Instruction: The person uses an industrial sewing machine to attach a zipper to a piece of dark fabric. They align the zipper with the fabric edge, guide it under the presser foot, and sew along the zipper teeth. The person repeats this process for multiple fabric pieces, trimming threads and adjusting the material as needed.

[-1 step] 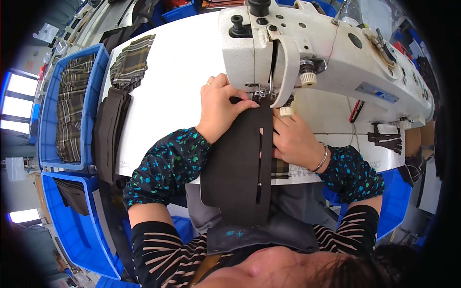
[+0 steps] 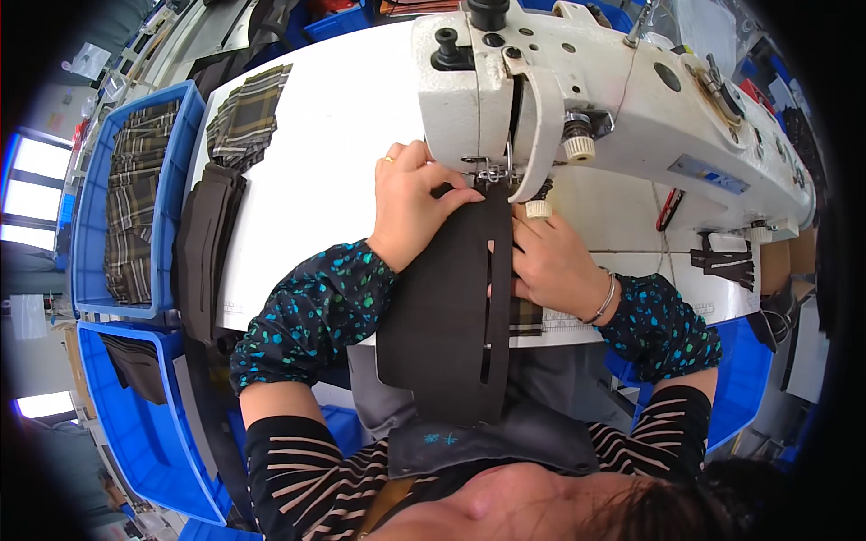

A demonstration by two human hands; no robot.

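A dark brown fabric piece point(image 2: 435, 307) with a long slit along its right side hangs from under the presser foot point(image 2: 492, 175) of a white sewing machine point(image 2: 469, 90) over the table's front edge. My left hand point(image 2: 410, 206) pinches its top edge just left of the foot, thumb and forefinger together. My right hand point(image 2: 548, 261) holds the strip beside the slit, below the foot, with some fingertips hidden behind it. A bit of plaid fabric point(image 2: 525, 317) shows under the right hand.
The white tabletop point(image 2: 334, 108) holds plaid pieces point(image 2: 245, 117) and dark cut pieces point(image 2: 203, 252) at left. Blue bins point(image 2: 188, 135) stand beside it, one full of plaid fabric. A red-and-black tool point(image 2: 669, 207) and dark scraps point(image 2: 722, 266) lie at right.
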